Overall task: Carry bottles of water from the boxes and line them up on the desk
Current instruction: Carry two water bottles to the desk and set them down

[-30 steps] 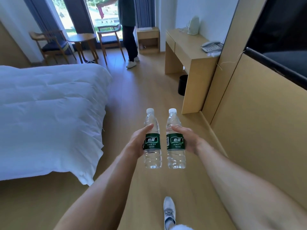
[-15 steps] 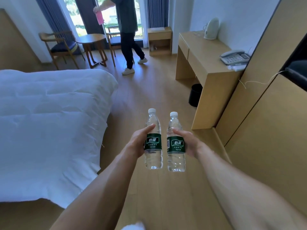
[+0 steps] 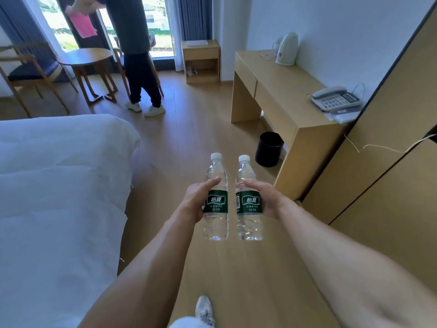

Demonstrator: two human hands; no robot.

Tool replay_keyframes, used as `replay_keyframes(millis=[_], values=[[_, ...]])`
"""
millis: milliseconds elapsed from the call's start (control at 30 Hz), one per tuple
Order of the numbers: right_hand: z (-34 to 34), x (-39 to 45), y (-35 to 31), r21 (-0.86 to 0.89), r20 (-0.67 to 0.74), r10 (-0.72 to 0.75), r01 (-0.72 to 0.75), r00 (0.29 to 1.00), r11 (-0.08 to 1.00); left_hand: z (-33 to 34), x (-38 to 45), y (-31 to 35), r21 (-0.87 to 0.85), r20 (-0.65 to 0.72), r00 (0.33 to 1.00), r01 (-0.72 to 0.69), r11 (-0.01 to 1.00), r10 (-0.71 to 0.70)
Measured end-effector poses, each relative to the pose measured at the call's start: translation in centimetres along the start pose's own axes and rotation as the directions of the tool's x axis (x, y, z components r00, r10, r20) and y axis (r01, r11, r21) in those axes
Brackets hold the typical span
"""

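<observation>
Two bottles in transit — left hand grips one, right hand the other; the desk holds no bottles yet.

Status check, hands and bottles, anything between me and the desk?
Left hand holds left bottle, right hand holds right bottle, both upright, capped. Desk ahead right, no bottles on it. Black bin beside it.

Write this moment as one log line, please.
stage: carrying | left hand: grips left bottle | right hand: grips right bottle | desk: ahead right, not reached
</observation>
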State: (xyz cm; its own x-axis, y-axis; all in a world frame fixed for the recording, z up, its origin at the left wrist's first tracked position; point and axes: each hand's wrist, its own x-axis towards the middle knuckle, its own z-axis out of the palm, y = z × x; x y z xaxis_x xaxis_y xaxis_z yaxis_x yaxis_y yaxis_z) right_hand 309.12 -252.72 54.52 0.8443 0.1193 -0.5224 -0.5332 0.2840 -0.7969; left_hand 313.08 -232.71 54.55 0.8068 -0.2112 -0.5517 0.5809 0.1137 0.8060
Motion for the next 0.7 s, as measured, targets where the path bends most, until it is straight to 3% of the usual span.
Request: replay_keyframes(millis=[400, 700], values=[[1.7, 15.9, -11.8, 0.061, -0.001, -0.064, 0.063, 0.998, 0.996, -1.5, 16.5, 13.1, 0.008, 0.062, 0.998, -0.004, 1.0, 0.003], [-0.4, 31.3, -20.8, 0.063, 0.061, -0.154, 0.151, 0.986, 0.987, -0.6, 30.4, 22.1, 0.017, -0.004, 0.998, -0.063, 0.998, 0.063]])
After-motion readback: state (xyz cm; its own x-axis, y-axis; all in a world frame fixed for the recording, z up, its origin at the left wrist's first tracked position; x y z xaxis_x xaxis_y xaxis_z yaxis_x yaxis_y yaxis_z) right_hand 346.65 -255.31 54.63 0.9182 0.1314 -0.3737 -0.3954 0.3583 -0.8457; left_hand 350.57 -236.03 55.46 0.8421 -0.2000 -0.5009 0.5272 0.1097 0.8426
